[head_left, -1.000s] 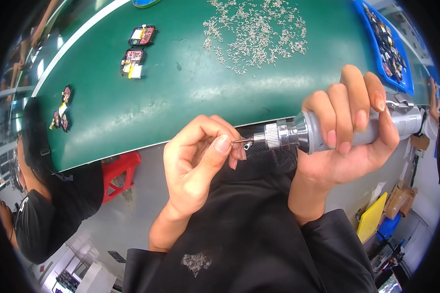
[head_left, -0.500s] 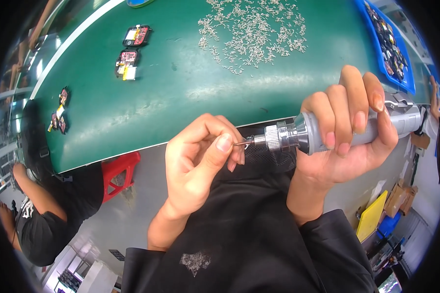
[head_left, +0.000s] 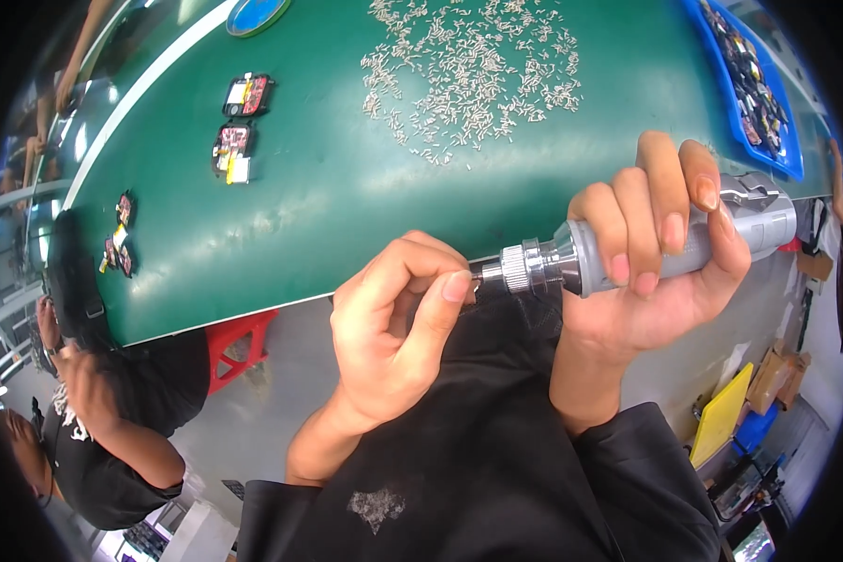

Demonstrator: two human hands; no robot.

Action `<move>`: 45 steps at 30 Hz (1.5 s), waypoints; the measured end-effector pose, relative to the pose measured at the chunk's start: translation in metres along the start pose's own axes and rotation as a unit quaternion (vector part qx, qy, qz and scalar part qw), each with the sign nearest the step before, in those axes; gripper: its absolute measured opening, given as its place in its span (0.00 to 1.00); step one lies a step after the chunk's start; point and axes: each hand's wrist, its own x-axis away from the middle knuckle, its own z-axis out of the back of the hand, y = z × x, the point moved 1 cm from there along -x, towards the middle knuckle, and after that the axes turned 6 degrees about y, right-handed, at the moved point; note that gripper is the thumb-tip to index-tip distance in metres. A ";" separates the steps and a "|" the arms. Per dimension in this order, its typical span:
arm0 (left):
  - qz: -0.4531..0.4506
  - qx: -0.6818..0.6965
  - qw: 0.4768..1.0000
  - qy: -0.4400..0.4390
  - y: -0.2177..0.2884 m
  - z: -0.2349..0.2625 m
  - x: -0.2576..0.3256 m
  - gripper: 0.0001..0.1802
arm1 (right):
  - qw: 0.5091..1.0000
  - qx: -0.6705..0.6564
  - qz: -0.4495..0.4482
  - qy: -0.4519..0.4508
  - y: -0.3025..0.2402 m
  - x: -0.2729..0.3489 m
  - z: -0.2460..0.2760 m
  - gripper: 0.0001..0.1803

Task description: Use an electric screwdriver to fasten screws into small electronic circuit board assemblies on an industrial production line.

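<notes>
A grey electric screwdriver (head_left: 579, 258) with a ridged silver collar lies level across my right palm, its nose aimed left. My right hand (head_left: 660, 253) is closed around the body, fingers curled over from above. Thumb and index finger of my left hand (head_left: 393, 323) pinch the thin screwdriver bit (head_left: 479, 274) at the nose. The fingertips cover most of the bit, and whether a tiny part is also between them I cannot tell. Both hands are in the air at the near edge of the green table (head_left: 318, 215).
Many small metal pins or screws (head_left: 478, 84) lie scattered at the back. Small opened devices with circuit boards (head_left: 232, 150) sit to the left, near a blue round dish (head_left: 256, 14). A blue tray (head_left: 796, 164) of devices stands at right. Someone in black (head_left: 112, 450) sits left beside a red stool (head_left: 239, 347).
My left fingers have slid right along the bit, closer to the collar, so less of it shows. The table sits lower in view, and the other person's arm has moved.
</notes>
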 end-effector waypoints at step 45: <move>-0.296 -0.643 0.693 -0.138 0.026 0.057 -0.049 0.28 | 0.994 -0.038 -0.033 0.102 -0.006 -0.016 0.042 0.07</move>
